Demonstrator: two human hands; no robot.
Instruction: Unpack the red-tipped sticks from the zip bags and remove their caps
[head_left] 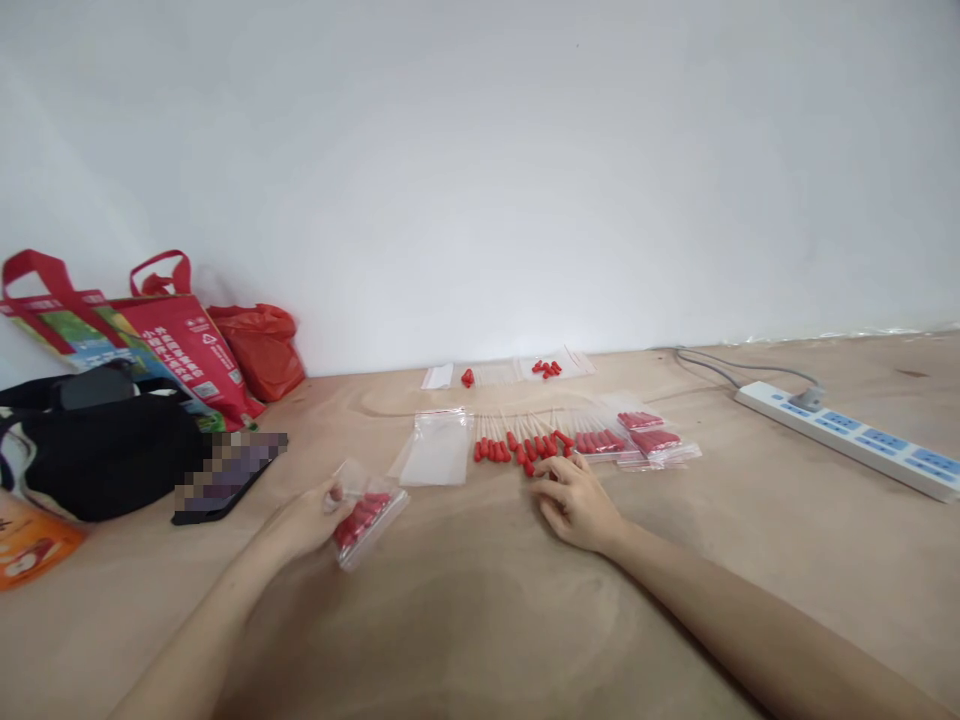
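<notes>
My left hand (315,515) pinches the edge of a small clear zip bag (373,540) with several red pieces (364,515) inside, held just above the table. My right hand (577,505) is at the near edge of a row of thin pale sticks with red bulb-shaped ends (491,450). Its fingers are bent and a little apart, at the red ends; no held piece shows. Between the hands lies a flat clear zip bag (436,450). Filled zip bags (654,438) with red pieces lie to the right of the row.
Farther back are loose red pieces (546,369) on clear plastic and a white packet (438,376). A power strip (855,440) with a grey plug lies at right. At left are a phone (229,478), a black bag (112,450), red shopping bags (184,350) and an orange package (34,540).
</notes>
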